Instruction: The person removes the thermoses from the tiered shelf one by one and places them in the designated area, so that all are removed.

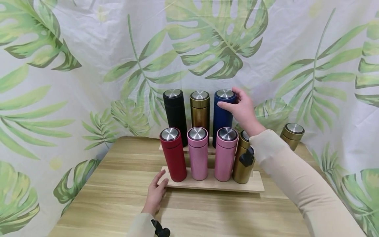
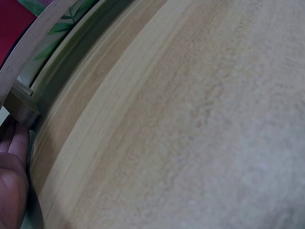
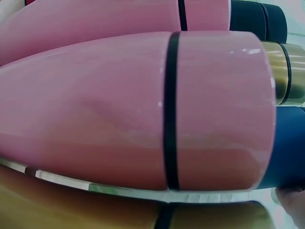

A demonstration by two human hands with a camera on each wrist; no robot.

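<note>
A person's right hand [image 1: 243, 110] pinches a dark blue bottle [image 1: 222, 117] near its lid, the thumb across the front and the fingers around the right side. The blue bottle stands upright at the right end of the back row on a stepped wooden rack [image 1: 257, 182]. Its base is partly hidden.

The left hand [image 1: 155, 192] is well apart from the right, lower and further left. Its fingers are extended, the thumb set apart from them, touching the left front corner of the rack. The left wrist view shows its fingertips by a wooden support [image 2: 24, 109] under the board. The blue bottle is up and to the right of this hand, beyond the front row.

The back row has 3 bottles: a black bottle [image 1: 175, 113], a middle gold bottle [image 1: 200, 115], then the blue one. The front row has 4: a red bottle [image 1: 174, 161] nearest the left hand, a left pink bottle [image 1: 198, 161], a right pink bottle [image 1: 224, 161] in front of the blue one, and a front gold bottle [image 1: 242, 171] below the right wrist. Beyond the right forearm is an outer gold bottle [image 1: 291, 136].
</note>
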